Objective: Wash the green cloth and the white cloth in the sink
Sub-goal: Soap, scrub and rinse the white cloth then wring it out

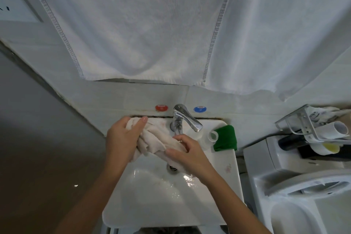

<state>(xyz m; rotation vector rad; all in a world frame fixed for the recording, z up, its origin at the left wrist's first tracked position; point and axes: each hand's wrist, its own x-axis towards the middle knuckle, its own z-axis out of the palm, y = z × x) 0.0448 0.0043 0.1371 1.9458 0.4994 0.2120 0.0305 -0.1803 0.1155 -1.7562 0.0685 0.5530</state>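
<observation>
Both hands clamped on the white cloth (154,139), held above the sink (152,201) just under the tap (185,118). Left hand (122,137) wrapped round the far, upper end of the bundle, thumb pressed over the top near the back rim. Right hand (187,151) closed on the lower end, fingers curled in, a loose tail hanging down toward the drain (172,169).

Step in hand, by the look of it: wringing or rubbing the white cloth. To do it well: twist the two ends in opposite directions, keep the bundle over the basin so drips fall inside, gather the hanging tail in so no part stays unworked. Whether water is running from the spout cannot be told; wet gleams lie on the basin floor.

White cloth: off-white, bunched into a thick rope with deep folds, heavy-looking and probably soaked. Surface too soft in the picture to judge stains.

Further right, past the tap, a small clear cup (213,136) on the sink ledge, and touching it the green cloth (226,138), folded, dark green, resting on the back right corner with one edge drooping over the side. Not in either hand, so likely either done or waiting its turn; cannot tell which.
</observation>
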